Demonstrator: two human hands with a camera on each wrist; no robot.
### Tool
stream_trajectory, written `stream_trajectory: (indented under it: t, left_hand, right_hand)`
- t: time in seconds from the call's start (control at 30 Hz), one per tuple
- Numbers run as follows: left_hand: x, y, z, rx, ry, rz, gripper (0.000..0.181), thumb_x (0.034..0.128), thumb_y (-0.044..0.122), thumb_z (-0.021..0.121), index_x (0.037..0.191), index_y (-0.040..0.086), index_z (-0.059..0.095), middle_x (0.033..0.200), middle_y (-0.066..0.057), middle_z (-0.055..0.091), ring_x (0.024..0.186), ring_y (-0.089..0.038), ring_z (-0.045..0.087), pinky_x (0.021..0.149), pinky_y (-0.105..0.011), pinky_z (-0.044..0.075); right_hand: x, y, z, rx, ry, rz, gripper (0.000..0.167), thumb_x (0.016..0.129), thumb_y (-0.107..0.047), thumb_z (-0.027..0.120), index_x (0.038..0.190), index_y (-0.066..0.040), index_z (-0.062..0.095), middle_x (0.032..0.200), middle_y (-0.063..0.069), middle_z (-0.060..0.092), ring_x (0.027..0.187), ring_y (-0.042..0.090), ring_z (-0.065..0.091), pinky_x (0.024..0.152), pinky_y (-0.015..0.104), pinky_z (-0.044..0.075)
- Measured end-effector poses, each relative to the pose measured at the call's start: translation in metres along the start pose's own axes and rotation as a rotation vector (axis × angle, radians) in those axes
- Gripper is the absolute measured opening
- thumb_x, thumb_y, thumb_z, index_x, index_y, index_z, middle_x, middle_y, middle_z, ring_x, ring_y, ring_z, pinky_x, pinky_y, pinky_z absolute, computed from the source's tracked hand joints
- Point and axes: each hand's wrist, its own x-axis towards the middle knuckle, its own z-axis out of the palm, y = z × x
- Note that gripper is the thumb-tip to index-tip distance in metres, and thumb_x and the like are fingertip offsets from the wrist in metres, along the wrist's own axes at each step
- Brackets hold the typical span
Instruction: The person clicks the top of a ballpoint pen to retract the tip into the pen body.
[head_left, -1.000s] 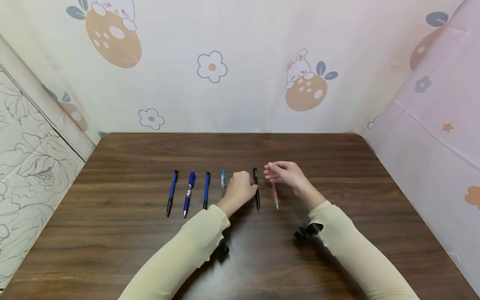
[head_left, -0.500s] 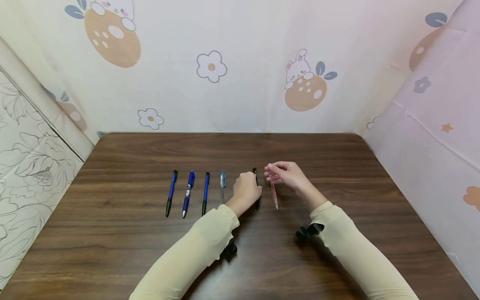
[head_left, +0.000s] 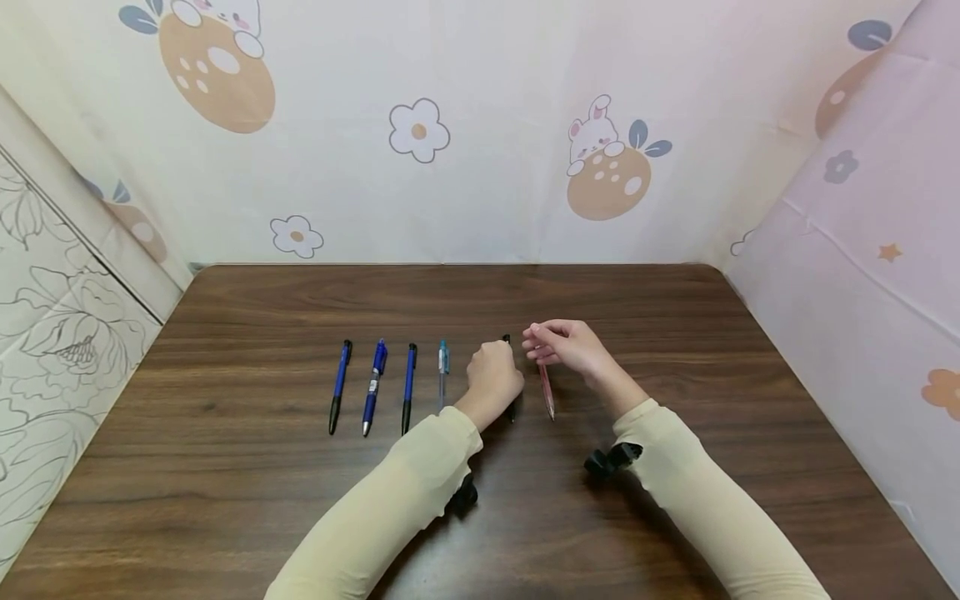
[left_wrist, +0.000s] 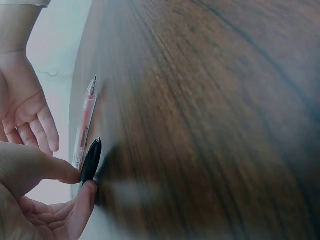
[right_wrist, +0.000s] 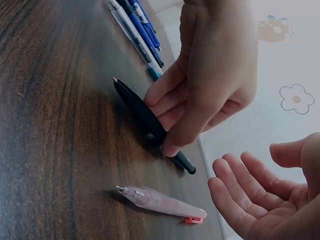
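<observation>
My left hand point(head_left: 493, 382) pinches a black pen point(right_wrist: 137, 107) between thumb and fingers, as both wrist views show; in the head view the hand covers much of it. Just right of it lies a clear pen with a pink-red core point(head_left: 547, 392). Over that pen's far end hovers my right hand point(head_left: 572, 346), its fingers loosely bent and holding nothing; the right wrist view shows a gap between its fingertips and the pen.
Left of the hands, several pens lie side by side on the wooden table point(head_left: 225, 500): a light-blue clear pen point(head_left: 443, 367), then blue ones, the leftmost blue and black point(head_left: 341, 387). A patterned curtain point(head_left: 495, 200) hangs behind.
My left hand has moved right onto the black pen, which it now pinches. My right hand has stayed nearly still, and the head view has shifted slightly.
</observation>
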Motion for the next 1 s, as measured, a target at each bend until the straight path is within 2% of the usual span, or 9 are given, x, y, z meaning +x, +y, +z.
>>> stream_trajectory:
  t: [0.13, 0.37, 0.47, 0.63, 0.83, 1.0]
  left_hand:
    - [-0.004, -0.006, -0.005, -0.074, -0.030, -0.009, 0.019, 0.0792, 0.006, 0.064, 0.064, 0.008, 0.053, 0.060, -0.002, 0.049, 0.051, -0.014, 0.043, 0.039, -0.024, 0.036]
    - [-0.009, -0.019, -0.015, -0.188, -0.088, -0.003, 0.044, 0.0826, 0.008, 0.062, 0.050, 0.015, 0.034, 0.044, 0.005, 0.030, 0.038, -0.007, 0.028, 0.033, -0.017, 0.021]
    - [-0.010, -0.024, -0.018, -0.226, -0.087, 0.012, 0.036, 0.0823, 0.010, 0.063, 0.053, 0.014, 0.043, 0.048, 0.005, 0.039, 0.042, -0.005, 0.034, 0.037, -0.016, 0.027]
    - [-0.013, -0.031, -0.023, -0.264, -0.075, 0.042, 0.008, 0.0841, 0.014, 0.064, 0.080, 0.007, 0.064, 0.072, -0.003, 0.065, 0.061, -0.010, 0.055, 0.053, -0.018, 0.044]
    - [-0.017, -0.037, -0.030, -0.320, -0.075, 0.097, 0.012, 0.0851, 0.016, 0.064, 0.090, 0.005, 0.067, 0.082, -0.007, 0.069, 0.071, -0.012, 0.059, 0.062, -0.020, 0.048]
    - [-0.021, -0.039, -0.034, -0.367, -0.098, 0.120, 0.014, 0.0870, 0.017, 0.063, 0.093, 0.005, 0.068, 0.083, -0.007, 0.070, 0.069, -0.010, 0.058, 0.061, -0.019, 0.047]
  right_hand:
    - [0.000, 0.000, 0.000, 0.017, -0.004, -0.003, 0.042, 0.101, -0.025, 0.048, 0.122, 0.010, 0.058, 0.114, 0.027, 0.067, 0.081, 0.009, 0.071, 0.083, 0.034, 0.060]
    - [0.002, -0.001, 0.001, 0.019, -0.002, 0.006, 0.043, 0.101, -0.027, 0.049, 0.122, 0.008, 0.059, 0.116, 0.028, 0.066, 0.083, 0.009, 0.071, 0.082, 0.031, 0.060]
    - [0.003, 0.000, 0.002, 0.018, 0.006, 0.007, 0.042, 0.101, -0.028, 0.049, 0.121, 0.007, 0.060, 0.115, 0.026, 0.067, 0.085, 0.012, 0.072, 0.083, 0.033, 0.060]
    - [0.005, -0.002, 0.005, 0.030, 0.029, 0.018, 0.041, 0.101, -0.027, 0.050, 0.121, 0.007, 0.060, 0.117, 0.026, 0.066, 0.091, 0.016, 0.072, 0.089, 0.038, 0.059]
    - [0.006, -0.005, 0.010, 0.053, 0.030, 0.011, 0.041, 0.101, -0.025, 0.050, 0.124, 0.008, 0.058, 0.123, 0.029, 0.062, 0.103, 0.026, 0.070, 0.092, 0.037, 0.057]
    - [0.007, -0.007, 0.014, 0.122, -0.019, 0.035, 0.042, 0.101, -0.023, 0.049, 0.128, 0.008, 0.055, 0.127, 0.029, 0.060, 0.099, 0.017, 0.070, 0.094, 0.035, 0.056]
